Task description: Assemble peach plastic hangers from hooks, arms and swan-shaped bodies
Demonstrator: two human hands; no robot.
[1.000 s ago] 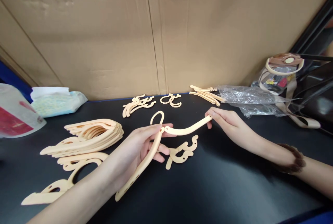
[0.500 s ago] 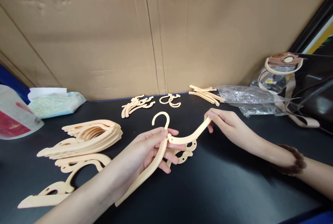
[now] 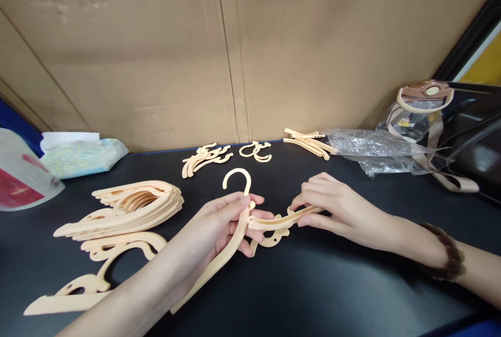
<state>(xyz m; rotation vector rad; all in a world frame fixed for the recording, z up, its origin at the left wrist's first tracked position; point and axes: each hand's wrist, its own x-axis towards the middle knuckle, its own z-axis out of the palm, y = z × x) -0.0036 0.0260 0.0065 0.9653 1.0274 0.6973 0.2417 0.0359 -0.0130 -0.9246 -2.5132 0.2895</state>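
My left hand (image 3: 225, 227) pinches a cream plastic hanger (image 3: 237, 240) just below its hook, with the hook upright and one arm slanting down toward me. My right hand (image 3: 326, 204) grips a second hanger arm (image 3: 274, 222) by its outer end. That arm's inner end lies beside the hook's base, over my left fingers; whether it is joined there I cannot tell. Beneath and behind it, a cream piece with holes (image 3: 274, 239) rests on the black table (image 3: 332, 285), partly hidden by the hand and the arm.
Folded cream hangers (image 3: 136, 206) are stacked at left. Several hook pieces (image 3: 205, 158), more hooks (image 3: 256, 152) and thin arm pieces (image 3: 309, 141) lie along the back. Clear plastic bags (image 3: 364, 149) and a strapped bottle (image 3: 415, 112) stand at right; a tissue pack (image 3: 84, 154) sits back left.
My right hand has moved down and a little left, and the arm it holds has turned so that its grooved side shows. The left hand has shifted slightly left.
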